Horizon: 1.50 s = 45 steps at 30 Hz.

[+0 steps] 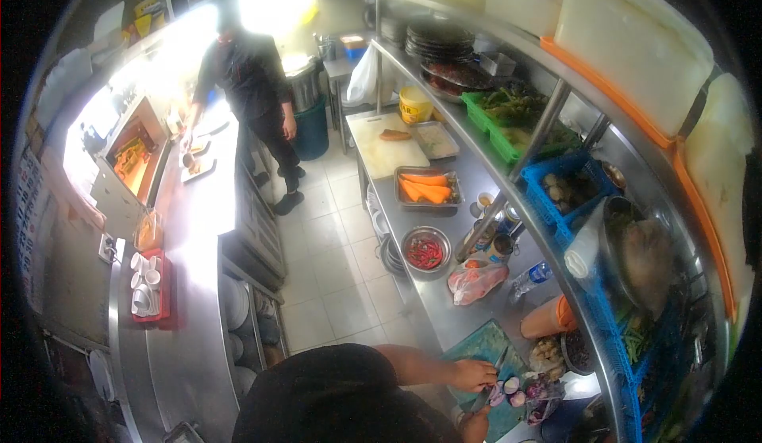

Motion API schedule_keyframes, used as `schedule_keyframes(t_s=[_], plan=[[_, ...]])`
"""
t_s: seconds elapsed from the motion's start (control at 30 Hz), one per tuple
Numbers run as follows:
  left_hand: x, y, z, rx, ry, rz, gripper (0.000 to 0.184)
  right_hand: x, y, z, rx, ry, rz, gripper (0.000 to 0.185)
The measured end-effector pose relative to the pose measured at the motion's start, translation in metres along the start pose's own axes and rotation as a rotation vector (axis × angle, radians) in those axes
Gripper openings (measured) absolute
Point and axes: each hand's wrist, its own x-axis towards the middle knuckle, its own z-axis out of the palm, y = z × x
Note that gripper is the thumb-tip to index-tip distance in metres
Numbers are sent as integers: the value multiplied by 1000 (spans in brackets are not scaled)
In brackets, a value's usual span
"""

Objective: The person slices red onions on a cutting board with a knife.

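Hands (475, 375), two, beside at least three onions (512, 384), one board (486, 337).

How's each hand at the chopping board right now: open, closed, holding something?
Left hand: fingers curled near the cut red onion; whether it grips anything cannot be told.
Right hand: closed, apparently on a knife.

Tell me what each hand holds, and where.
The right hand seems to hold a knife by its handle, mostly hidden; the left hand is at a purple onion, its hold unclear.
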Motion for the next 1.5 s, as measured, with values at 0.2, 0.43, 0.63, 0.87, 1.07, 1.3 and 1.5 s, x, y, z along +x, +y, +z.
schedule_keyframes(t_s=[0.2, 0.43, 0.63, 0.87, 1.07, 1.3, 1.5], plan=[[1, -4, 3, -37, -79, -56, 25, 0, 31, 24, -88, -14, -149, 11], [3, 1, -1, -53, -43, -46, 22, -5, 50, 52, -25, 131, -82, 11], [2, 0, -2, -37, -56, -31, 23, 0, 59, 48, -81, -153, -162, 7], [3, -4, 0, -67, -19, -4, 23, -4, 51, 50, 92, -11, 60, 8], [4, 0, -5, -74, -48, -32, 23, -4, 81, 67, 54, -111, -107, 12], [2, -3, 1, -67, -54, -42, 22, -3, 40, 38, 18, -54, 82, 17], [1, 4, -6, -107, -25, -64, 22, -1, 25, 29, -53, -148, 267, 16]])
